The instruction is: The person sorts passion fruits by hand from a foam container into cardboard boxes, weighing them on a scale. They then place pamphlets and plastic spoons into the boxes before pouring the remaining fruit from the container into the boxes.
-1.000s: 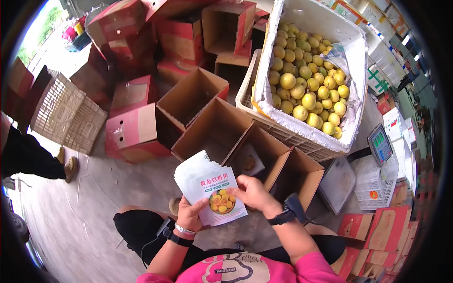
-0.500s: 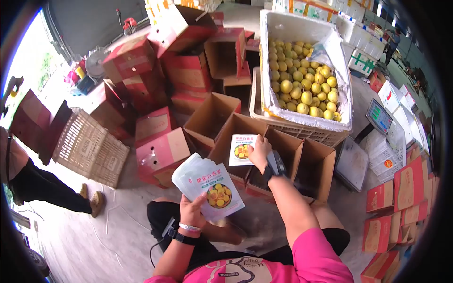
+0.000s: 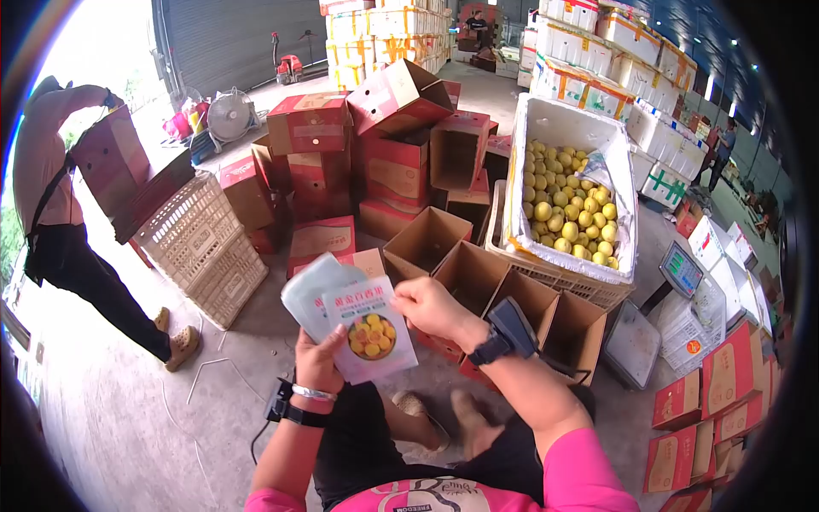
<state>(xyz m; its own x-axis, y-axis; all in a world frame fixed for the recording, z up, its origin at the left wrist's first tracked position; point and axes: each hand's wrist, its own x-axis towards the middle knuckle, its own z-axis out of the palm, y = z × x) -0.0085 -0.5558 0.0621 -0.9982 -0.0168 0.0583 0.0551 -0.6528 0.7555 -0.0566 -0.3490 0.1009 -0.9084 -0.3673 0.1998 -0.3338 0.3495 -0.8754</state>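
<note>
My left hand (image 3: 319, 365) grips a fanned stack of printed leaflets (image 3: 309, 294), thumb over the front. The front leaflet (image 3: 397, 350) shows red lettering and a bowl of yellow fruit. At its upper right corner, my right hand (image 3: 437, 312) pinches the edge between thumb and fingers. Just beyond my hands stand several open cardboard boxes in a row, the nearest box (image 3: 578, 328) at the right end. Behind them a white foam crate (image 3: 517, 205) holds many yellow fruits (image 3: 567, 205) and rests on a plastic crate (image 3: 589, 293).
Stacked red boxes (image 3: 316, 175) rise behind the row. A scale (image 3: 633, 341) stands to the right, with more red boxes (image 3: 732, 371) beside it. At left, a person (image 3: 72, 205) handles a red carton (image 3: 115, 166) by beige plastic crates (image 3: 200, 247). Foam boxes (image 3: 589, 55) are piled behind.
My right hand has come back left from above the open boxes, where it held a single leaflet, to the stack's corner. The view has tilted up, and more of the person at left shows.
</note>
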